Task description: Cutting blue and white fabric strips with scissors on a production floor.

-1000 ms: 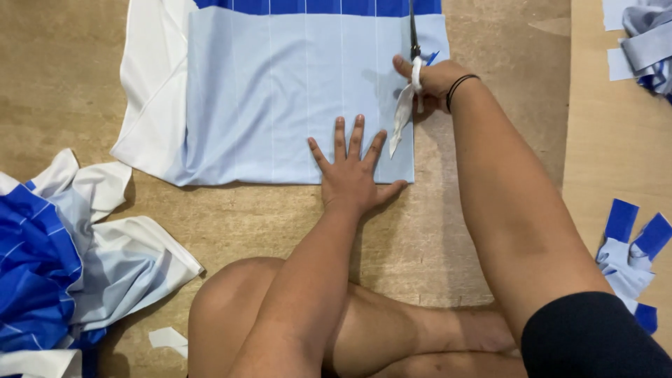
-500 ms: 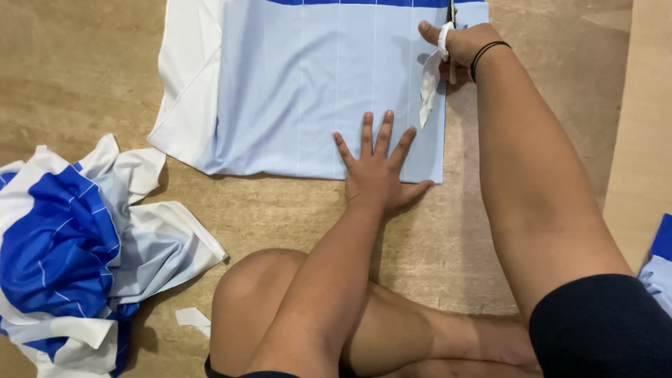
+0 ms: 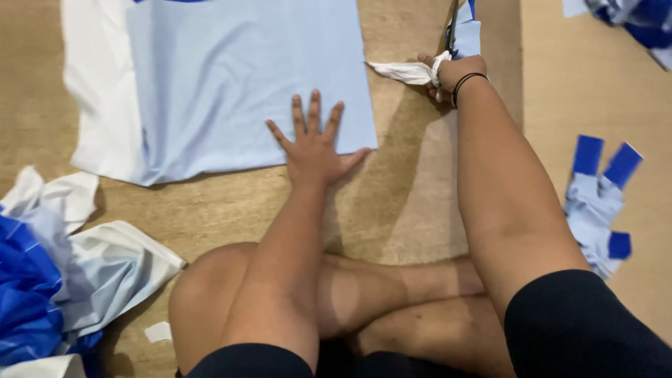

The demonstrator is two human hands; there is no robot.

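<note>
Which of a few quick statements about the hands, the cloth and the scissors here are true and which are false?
1. The left hand lies flat, fingers spread, on the light blue cloth. True.
2. The right hand is empty. False: it grips scissors and a white strip of fabric.
3. A dark band circles the right wrist. True.
4. The cloth lies on a glass table. False: it lies on a tan wooden surface.
5. Blue and white fabric scraps lie to the person's right. True.
</note>
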